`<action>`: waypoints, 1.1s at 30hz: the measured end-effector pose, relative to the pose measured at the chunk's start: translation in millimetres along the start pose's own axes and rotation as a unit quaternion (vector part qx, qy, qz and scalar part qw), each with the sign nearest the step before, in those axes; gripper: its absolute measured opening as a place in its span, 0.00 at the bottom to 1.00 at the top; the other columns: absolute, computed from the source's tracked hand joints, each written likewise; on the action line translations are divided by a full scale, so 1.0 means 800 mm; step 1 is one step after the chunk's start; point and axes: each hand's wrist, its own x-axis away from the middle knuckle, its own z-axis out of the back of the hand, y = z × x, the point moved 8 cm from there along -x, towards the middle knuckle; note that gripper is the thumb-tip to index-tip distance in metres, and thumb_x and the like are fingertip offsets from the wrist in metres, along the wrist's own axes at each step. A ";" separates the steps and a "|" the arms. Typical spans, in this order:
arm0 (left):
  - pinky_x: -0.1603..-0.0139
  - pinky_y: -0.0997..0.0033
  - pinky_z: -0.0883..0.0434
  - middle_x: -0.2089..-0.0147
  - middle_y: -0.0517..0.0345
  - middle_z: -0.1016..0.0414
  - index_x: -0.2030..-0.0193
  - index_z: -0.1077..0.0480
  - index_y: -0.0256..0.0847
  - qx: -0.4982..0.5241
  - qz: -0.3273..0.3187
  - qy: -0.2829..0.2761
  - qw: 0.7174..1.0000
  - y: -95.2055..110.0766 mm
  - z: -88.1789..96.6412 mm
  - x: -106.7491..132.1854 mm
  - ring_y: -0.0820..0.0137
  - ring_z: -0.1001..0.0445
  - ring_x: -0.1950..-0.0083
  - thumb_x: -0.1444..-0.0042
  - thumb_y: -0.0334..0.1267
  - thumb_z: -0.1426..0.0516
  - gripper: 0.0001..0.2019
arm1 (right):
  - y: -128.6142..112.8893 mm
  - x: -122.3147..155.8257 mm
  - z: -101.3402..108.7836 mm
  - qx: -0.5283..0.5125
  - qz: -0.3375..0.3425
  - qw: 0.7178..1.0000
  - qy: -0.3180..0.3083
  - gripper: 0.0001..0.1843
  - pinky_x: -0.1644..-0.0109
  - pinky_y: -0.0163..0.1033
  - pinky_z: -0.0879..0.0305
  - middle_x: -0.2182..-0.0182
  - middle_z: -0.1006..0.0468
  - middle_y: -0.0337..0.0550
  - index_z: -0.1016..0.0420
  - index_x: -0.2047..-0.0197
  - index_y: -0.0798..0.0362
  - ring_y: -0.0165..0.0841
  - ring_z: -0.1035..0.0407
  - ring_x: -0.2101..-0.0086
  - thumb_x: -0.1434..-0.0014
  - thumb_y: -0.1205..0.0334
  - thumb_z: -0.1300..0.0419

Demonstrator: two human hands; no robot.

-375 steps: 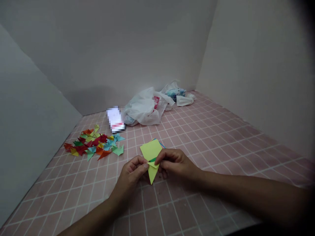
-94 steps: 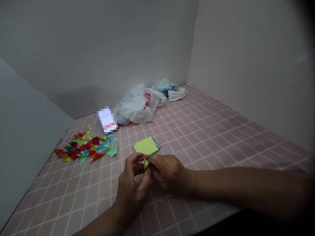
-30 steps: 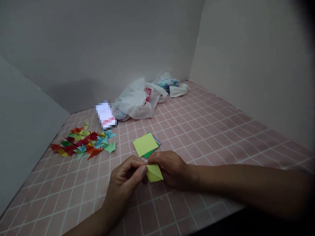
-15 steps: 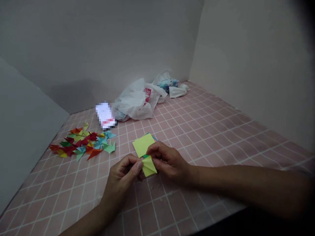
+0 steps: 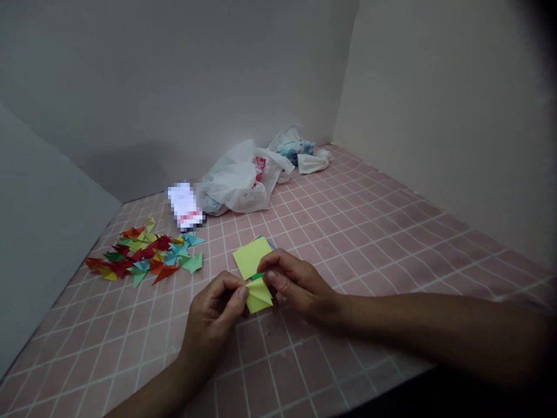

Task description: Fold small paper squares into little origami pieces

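Near the table's [image 5: 369, 232] near edge, the left hand [image 5: 212, 310] clamps a folded yellow square [image 5: 260, 299]; the right hand [image 5: 300, 288] meets its far corner, pinch unclear. Edge-on three seconds ago, the square now faces up, folding apparently unfinished. Beyond: sheets [image 5: 249, 255]; paper shapes [image 5: 163, 248], toward the left edge; phone [image 5: 184, 204] and bag [image 5: 235, 181], farther.

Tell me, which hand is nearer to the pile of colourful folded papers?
Left. The left hand is to the right of the pile of folded papers and nearer the camera; the right hand is farther right, past the left hand.
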 end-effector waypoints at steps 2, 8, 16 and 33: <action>0.70 0.74 0.33 0.73 0.62 0.31 0.70 0.30 0.41 -0.028 -0.031 0.007 0.999 0.006 0.002 0.001 0.72 0.31 0.72 0.37 0.38 0.45 0.10 | 0.001 -0.001 0.002 -0.028 -0.022 0.999 0.004 0.08 0.71 0.32 0.37 0.77 0.33 0.32 0.34 0.58 0.53 0.26 0.35 0.76 0.31 0.58 0.50; 0.69 0.72 0.34 0.71 0.60 0.31 0.69 0.30 0.42 -0.100 -0.112 0.015 0.989 0.023 0.002 0.004 0.71 0.31 0.71 0.37 0.34 0.46 0.09 | 0.010 -0.004 -0.004 -0.059 -0.046 0.997 -0.027 0.11 0.72 0.31 0.38 0.76 0.31 0.34 0.31 0.61 0.56 0.25 0.36 0.77 0.39 0.56 0.38; 0.68 0.72 0.33 0.70 0.58 0.28 0.69 0.28 0.41 -0.118 -0.142 0.003 0.983 0.031 -0.001 0.002 0.70 0.29 0.69 0.39 0.32 0.44 0.07 | 0.005 -0.006 0.003 0.024 -0.014 1.000 0.008 0.05 0.74 0.30 0.41 0.77 0.31 0.34 0.30 0.67 0.55 0.25 0.37 0.77 0.41 0.63 0.39; 0.66 0.74 0.33 0.73 0.62 0.29 0.67 0.26 0.41 0.085 0.026 0.002 0.996 -0.015 -0.003 -0.004 0.72 0.31 0.70 0.40 0.36 0.40 0.05 | 0.013 -0.010 0.008 0.044 -0.043 0.998 0.019 0.06 0.72 0.31 0.43 0.77 0.33 0.33 0.29 0.67 0.56 0.25 0.39 0.76 0.43 0.63 0.37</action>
